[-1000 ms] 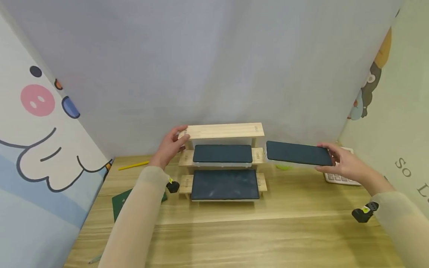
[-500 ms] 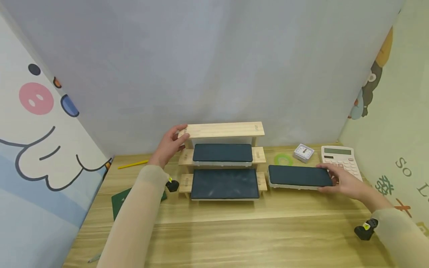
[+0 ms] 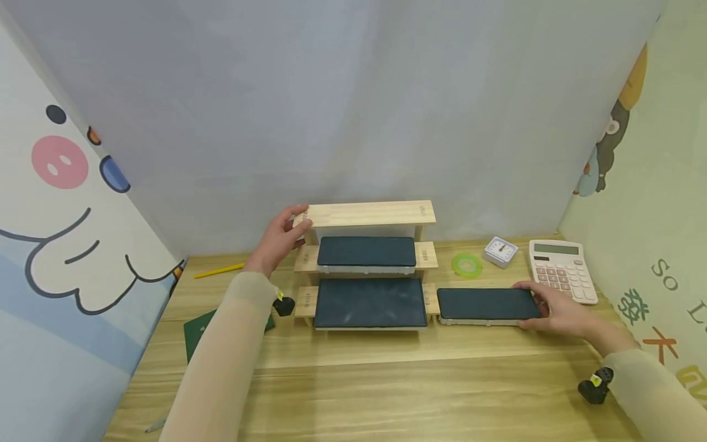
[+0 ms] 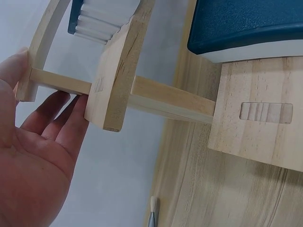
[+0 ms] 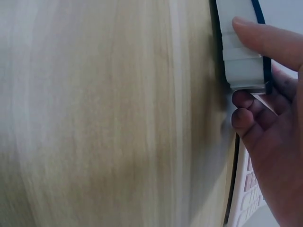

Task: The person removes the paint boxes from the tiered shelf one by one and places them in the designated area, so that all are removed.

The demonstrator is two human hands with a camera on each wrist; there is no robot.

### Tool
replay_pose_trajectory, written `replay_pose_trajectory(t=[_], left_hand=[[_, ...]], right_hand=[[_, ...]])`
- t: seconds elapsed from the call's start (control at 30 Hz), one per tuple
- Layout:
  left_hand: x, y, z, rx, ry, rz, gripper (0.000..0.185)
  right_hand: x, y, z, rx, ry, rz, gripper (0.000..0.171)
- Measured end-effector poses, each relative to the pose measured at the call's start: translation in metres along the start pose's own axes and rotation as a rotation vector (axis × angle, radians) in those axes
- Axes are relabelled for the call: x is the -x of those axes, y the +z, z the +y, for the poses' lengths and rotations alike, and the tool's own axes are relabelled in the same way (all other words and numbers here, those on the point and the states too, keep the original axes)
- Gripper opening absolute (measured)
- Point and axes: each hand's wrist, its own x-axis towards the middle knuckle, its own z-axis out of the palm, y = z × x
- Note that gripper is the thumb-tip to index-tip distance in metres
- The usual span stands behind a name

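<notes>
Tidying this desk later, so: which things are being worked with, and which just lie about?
In hand:
left hand gripping wooden rack
right hand holding dark box
two boxes on rack

Lying about:
calculator
small clock
green tape ring
yellow pencil
green booklet

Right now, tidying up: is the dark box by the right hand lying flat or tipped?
Flat: the dark box lies on the table, right hand gripping its end.

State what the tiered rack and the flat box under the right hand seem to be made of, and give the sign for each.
Tiered rack: pale unfinished wood, by its visible grain and slotted joints. Flat box: probably plastic, with a smooth dark top and a white ribbed side in the right wrist view.
</notes>
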Motion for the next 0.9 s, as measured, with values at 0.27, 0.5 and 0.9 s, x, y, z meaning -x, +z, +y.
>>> replay_pose_trajectory(t=[0.27, 0.5, 0.9], left_hand=[[0.003, 0.001, 0.007, -0.001, -0.009, -0.007, 0.057], [-0.011, -0.003, -0.016, -0.001, 0.005, 0.005, 0.058], [-0.010, -0.001, -0.017, -0.021, 0.031, 0.025, 0.059]], right_hand=[[0.001, -0.003, -0.001, 0.054, -0.010, 0.002, 0.071], [0.003, -0.004, 0.001, 0.084, -0.086, 0.025, 0.072], [0.007, -0.013, 0.002, 0.170, -0.073, 0.003, 0.079]])
